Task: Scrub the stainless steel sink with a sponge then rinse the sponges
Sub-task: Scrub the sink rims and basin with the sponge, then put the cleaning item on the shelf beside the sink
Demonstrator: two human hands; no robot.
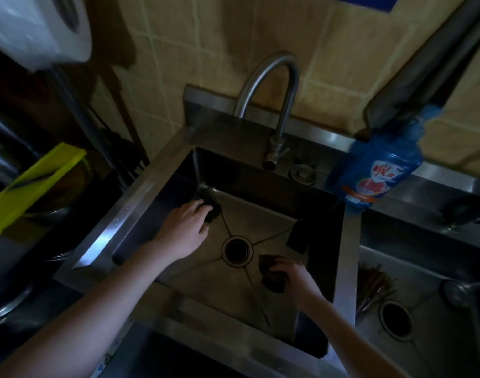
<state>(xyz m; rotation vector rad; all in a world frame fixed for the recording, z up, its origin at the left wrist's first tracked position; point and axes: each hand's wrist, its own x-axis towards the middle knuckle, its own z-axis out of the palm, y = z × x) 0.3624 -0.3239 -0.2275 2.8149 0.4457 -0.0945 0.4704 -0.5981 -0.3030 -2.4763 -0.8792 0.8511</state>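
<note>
it was a home kitchen, dimly lit. a stainless steel sink (140, 192) filled the middle, with a round drain (237, 251) in its floor and a curved faucet (271, 85) rising at 12 o'clock. a second basin (430, 274) lay at 3 o'clock, holding a bundle of thin sticks (375, 282). a blue dish-soap bottle (375, 173) stood on the rim at 2 o'clock. beige wall tiles (206, 50) ran behind the faucet. at 9 o'clock a dark rack held a yellow-green plastic piece (34, 186) and metal cookware (9, 301). a white paper roll (42, 25) hung at 10 o'clock.
</note>
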